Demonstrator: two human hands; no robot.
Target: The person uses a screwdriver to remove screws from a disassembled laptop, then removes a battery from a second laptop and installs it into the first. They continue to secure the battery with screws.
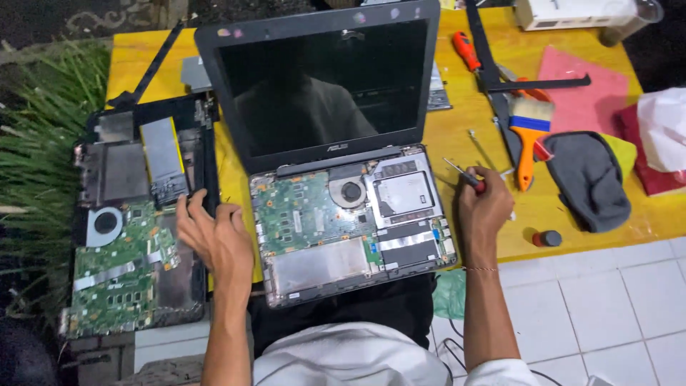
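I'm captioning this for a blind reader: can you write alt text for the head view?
Seen from above, a person's right hand holds a small red-handled screwdriver beside an opened laptop with its circuit board exposed, on a yellow table. The left hand rests on a second dismantled laptop. A paintbrush lies further right.

Small red-handled screwdriver [466, 177] beside opened laptop [343, 214], green board exposed, on yellow table
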